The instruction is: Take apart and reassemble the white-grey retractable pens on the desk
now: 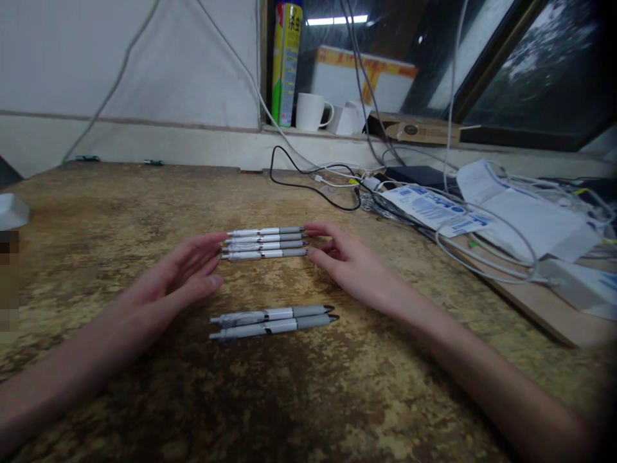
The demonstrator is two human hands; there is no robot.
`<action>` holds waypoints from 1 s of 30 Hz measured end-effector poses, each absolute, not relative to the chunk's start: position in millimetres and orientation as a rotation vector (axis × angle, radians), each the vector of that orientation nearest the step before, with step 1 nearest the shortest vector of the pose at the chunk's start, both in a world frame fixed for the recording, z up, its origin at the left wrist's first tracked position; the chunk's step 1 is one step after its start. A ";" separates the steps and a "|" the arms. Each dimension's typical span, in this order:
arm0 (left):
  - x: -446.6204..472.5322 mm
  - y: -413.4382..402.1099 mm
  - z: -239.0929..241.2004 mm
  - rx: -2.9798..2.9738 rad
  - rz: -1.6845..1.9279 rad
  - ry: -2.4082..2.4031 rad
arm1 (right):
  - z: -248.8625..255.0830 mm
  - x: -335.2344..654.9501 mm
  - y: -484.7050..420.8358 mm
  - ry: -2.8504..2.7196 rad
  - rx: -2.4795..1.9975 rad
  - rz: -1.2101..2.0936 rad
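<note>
Several grey-and-white pens (265, 242) lie side by side in a tight row on the worn brown table (120, 212). My left hand (186, 270) lies flat, fingers stretched out, its tips touching the row's left ends. My right hand (347, 260) is also flat and open, with its fingertips against the row's right ends. Nearer to me, two more pens (272, 320) lie side by side between my forearms, touched by neither hand.
Tangled cables (332, 180), printed packets (434, 209) and white paper (525, 215) crowd the right side. On the window ledge stand a white mug (311, 111), a yellow-green spray can (286, 61) and a cardboard box (419, 130). A white object (10, 211) sits at the left edge.
</note>
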State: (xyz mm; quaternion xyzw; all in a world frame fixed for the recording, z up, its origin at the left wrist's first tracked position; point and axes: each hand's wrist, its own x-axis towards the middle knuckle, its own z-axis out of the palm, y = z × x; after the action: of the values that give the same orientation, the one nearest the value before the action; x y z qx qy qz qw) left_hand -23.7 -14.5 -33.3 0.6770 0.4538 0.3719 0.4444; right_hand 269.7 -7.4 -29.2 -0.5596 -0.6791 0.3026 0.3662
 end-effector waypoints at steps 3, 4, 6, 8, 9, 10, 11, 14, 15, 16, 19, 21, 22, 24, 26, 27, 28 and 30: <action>-25.6 -11.7 -33.2 1.664 0.912 1.084 | -30.4 271.2 -6.7 -1.736 -1.456 0.766; -25.9 -11.4 -32.6 1.668 0.902 1.082 | -30.5 271.7 -6.4 -1.741 -1.456 0.768; -25.6 -11.6 -30.8 1.673 0.882 1.089 | -30.4 272.5 -5.8 -1.743 -1.455 0.797; -24.7 -12.2 -29.1 1.681 0.884 1.092 | -30.2 273.0 -5.1 -1.737 -1.460 0.827; -24.2 -12.3 -28.5 1.690 0.890 1.090 | -30.2 273.2 -4.6 -1.734 -1.457 0.835; -23.8 -12.3 -28.0 1.703 0.895 1.086 | -30.5 273.2 -4.0 -1.734 -1.450 0.837; -23.5 -12.3 -27.8 1.720 0.892 1.083 | -30.9 273.3 -3.4 -1.733 -1.437 0.835; -23.1 -12.5 -28.0 1.767 0.880 1.091 | -33.1 273.6 -1.4 -1.724 -1.402 0.835; -23.0 -12.9 -28.3 1.778 0.884 1.094 | -34.1 273.9 -0.8 -1.722 -1.398 0.831; -22.9 -13.4 -28.8 1.790 0.889 1.094 | -35.1 274.2 -0.4 -1.724 -1.397 0.825; -22.1 -16.7 -29.2 1.841 0.897 1.083 | -38.6 275.6 0.0 -1.749 -1.389 0.784; -21.0 -20.3 -27.5 1.926 0.895 1.079 | -41.0 276.7 -0.2 -1.783 -1.358 0.731; -20.2 -22.5 -25.9 1.996 0.892 1.082 | -42.0 277.1 -0.4 -1.808 -1.341 0.693; -18.5 -26.8 -22.1 2.185 0.848 1.101 | -43.1 277.5 -0.9 -1.874 -1.320 0.603; -17.0 -30.1 -19.1 2.355 0.796 1.115 | -42.5 277.2 -1.6 -1.933 -1.325 0.525; -16.4 -31.1 -18.3 2.416 0.768 1.110 | -41.6 276.8 -2.1 -1.955 -1.329 0.498; -16.0 -31.5 -18.1 2.461 0.738 1.103 | -40.4 276.4 -2.6 -1.972 -1.332 0.478; -15.4 -30.9 -19.2 2.515 0.674 1.083 | -37.9 275.6 -3.7 -1.995 -1.338 0.454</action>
State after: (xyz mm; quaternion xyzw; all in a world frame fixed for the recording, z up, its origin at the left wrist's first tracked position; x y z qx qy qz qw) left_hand -15.4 -30.9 -19.2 0.8803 0.3790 0.2359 0.1604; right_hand 275.6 -3.7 -37.9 -0.5145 -0.7671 0.1744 0.3413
